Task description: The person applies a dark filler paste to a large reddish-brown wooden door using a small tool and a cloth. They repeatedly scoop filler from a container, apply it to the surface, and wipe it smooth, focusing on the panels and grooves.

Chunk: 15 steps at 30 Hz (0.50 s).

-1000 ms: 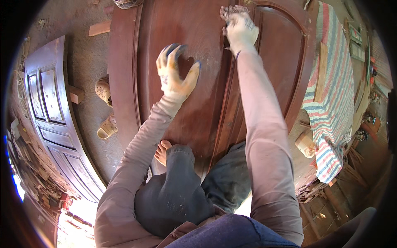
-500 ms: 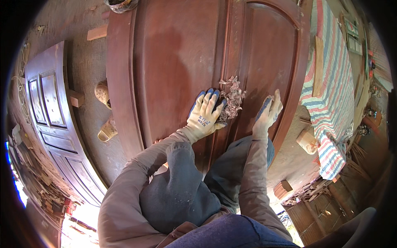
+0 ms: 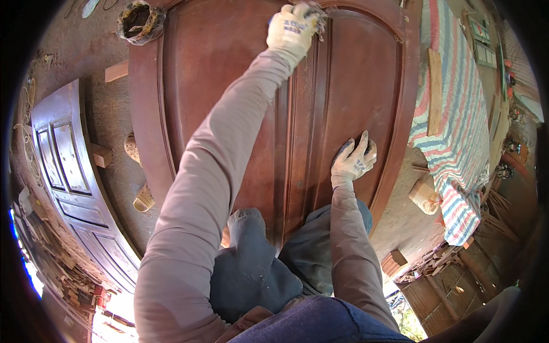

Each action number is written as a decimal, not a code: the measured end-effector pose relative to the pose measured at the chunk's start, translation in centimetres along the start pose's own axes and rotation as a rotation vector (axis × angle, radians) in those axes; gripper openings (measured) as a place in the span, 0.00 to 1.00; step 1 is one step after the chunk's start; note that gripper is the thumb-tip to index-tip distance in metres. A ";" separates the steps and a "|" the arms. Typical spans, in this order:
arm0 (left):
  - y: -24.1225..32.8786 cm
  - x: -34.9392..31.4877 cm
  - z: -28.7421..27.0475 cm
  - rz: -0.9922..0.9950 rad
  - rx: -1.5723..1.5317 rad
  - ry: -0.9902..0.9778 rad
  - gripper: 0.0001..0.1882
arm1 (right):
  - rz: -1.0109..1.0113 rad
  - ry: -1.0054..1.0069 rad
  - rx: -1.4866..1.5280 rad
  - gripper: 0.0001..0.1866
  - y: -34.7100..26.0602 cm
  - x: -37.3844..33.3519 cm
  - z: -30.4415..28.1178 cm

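Observation:
A large reddish-brown panelled wooden door (image 3: 366, 74) lies flat in front of me. My left hand (image 3: 293, 30), in a cream glove with blue on it, reaches to the far part of the door. It is closed on a curly pinkish-grey wad (image 3: 318, 20), pressed against the moulding between the two upper panels; the fingers partly hide the wad. On the right panel, nearer to me, rests my gloved right hand (image 3: 354, 161). Its fingers are apart, the index pointing away, and it holds nothing.
A dark glossy door (image 3: 86, 188) leans at the left. Beside my door lie two tan clogs (image 3: 144, 198), wood blocks (image 3: 102, 155) and a stained round container (image 3: 140, 23). On the right, a striped sheet (image 3: 452, 114) carries a wooden slat (image 3: 434, 91).
My left hand has slid far forward along the door's moulding with the wad, the arm now stretched out. The right hand has shifted slightly left and nearer to me. My view has shifted a little.

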State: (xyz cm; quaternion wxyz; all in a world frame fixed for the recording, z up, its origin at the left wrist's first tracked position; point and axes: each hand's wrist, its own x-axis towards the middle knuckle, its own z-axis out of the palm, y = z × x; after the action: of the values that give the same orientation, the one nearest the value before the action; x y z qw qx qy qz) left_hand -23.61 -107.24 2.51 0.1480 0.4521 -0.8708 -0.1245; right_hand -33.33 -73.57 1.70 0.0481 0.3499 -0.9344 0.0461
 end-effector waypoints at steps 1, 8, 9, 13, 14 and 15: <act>0.1 -0.6 -0.1 -0.018 -0.080 0.000 0.19 | 0.011 -0.005 0.004 0.28 0.0 0.0 0.0; 4.0 -22.1 -1.8 -0.045 -0.359 -0.394 0.17 | 0.004 -0.039 -0.001 0.28 0.9 -0.1 -0.5; 3.6 -20.9 -1.3 0.030 -0.322 -0.192 0.19 | 0.000 -0.040 0.021 0.29 0.7 -0.1 -0.7; -0.3 -5.0 0.0 -0.101 -0.357 0.289 0.17 | -0.019 -0.037 0.031 0.28 0.1 0.0 -0.6; -2.0 -0.9 -0.4 -0.127 -0.244 0.207 0.16 | -0.031 -0.035 0.042 0.28 -0.2 -0.2 -0.3; -3.7 1.6 -0.3 -0.154 -0.200 0.171 0.17 | -0.041 -0.030 0.060 0.28 -0.6 -0.2 0.1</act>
State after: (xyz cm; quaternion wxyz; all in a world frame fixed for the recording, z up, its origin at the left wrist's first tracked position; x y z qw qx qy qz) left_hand -21.64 -110.64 1.76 0.2558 0.5094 -0.8011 -0.1826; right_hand -32.81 -73.93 1.57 0.0242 0.3707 -0.9259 0.0679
